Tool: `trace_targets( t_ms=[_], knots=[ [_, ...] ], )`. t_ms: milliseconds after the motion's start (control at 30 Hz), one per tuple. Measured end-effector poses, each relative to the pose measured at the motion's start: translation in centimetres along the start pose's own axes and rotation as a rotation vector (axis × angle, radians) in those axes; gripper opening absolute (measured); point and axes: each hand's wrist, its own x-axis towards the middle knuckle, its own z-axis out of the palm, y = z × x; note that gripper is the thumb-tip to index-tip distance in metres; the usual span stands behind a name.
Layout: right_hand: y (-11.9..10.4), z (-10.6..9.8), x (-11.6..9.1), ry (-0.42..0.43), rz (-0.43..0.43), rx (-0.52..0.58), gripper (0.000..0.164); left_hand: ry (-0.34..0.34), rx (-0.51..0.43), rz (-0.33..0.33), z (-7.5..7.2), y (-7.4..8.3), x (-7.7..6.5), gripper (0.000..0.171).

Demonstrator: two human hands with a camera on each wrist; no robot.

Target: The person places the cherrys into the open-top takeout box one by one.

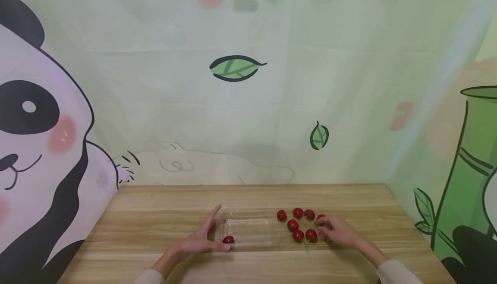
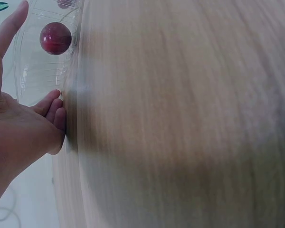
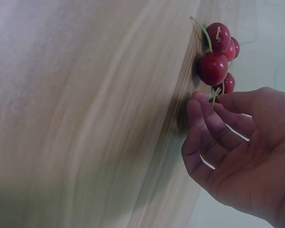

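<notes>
Nearest the person, two pale sleeves (image 1: 397,272) come in over the wooden table (image 1: 240,272). Just beyond, the left hand (image 1: 199,238) has its grip spread about the left end of a clear plastic container (image 1: 248,232), thumb at the near corner. One red cherry (image 1: 228,239) lies inside, in that near left corner, close by the thumb. To the container's right, seven more cherries (image 1: 298,235) sit on the table: two nearest, one behind them, then a loose row of four. At the rightmost cherry (image 1: 320,216) is the right hand (image 1: 338,231), its grip curled inward; the fingers hide much there, so I cannot tell whether they pinch fruit or stem. Behind everything hangs a pale green backdrop (image 1: 171,81), printed with a panda (image 1: 42,154), bamboo (image 1: 473,146) and leaves (image 1: 234,69).
</notes>
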Motion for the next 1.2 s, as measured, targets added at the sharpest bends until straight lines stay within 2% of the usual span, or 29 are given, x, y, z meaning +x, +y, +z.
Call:
trace_targets(
  t_ms=[267,433,533,667,767,1000,1200],
  knots=[
    [0.4,-0.5,-1.0,0.016,0.003,0.003,0.024,0.000,-0.005,0.003,0.1,-0.1,-0.1,0.124],
    [0.3,-1.3,-1.6,0.054,0.045,-0.015,0.023,0.002,-0.007,0.003,0.1,-0.2,0.0,0.123],
    [0.1,-1.8,-1.8,0.121,0.082,-0.037,0.023,0.003,-0.007,0.003,0.1,-0.2,0.0,0.123],
    [0.3,-2.1,-1.8,0.283,0.122,-0.109,0.019,0.005,-0.001,0.008,0.1,-0.2,0.0,0.124],
    [0.9,-1.9,-1.5,0.360,0.156,-0.138,0.019,0.006,-0.002,0.004,0.0,-0.1,0.0,0.125],
    [1.9,-0.7,-1.1,0.344,0.176,-0.105,0.024,0.003,-0.003,0.000,-0.1,0.0,0.2,0.124],
    [1.6,0.0,-0.6,0.343,0.224,-0.114,0.020,-0.003,-0.011,0.001,-0.1,-0.1,0.0,0.124]
  ],
)
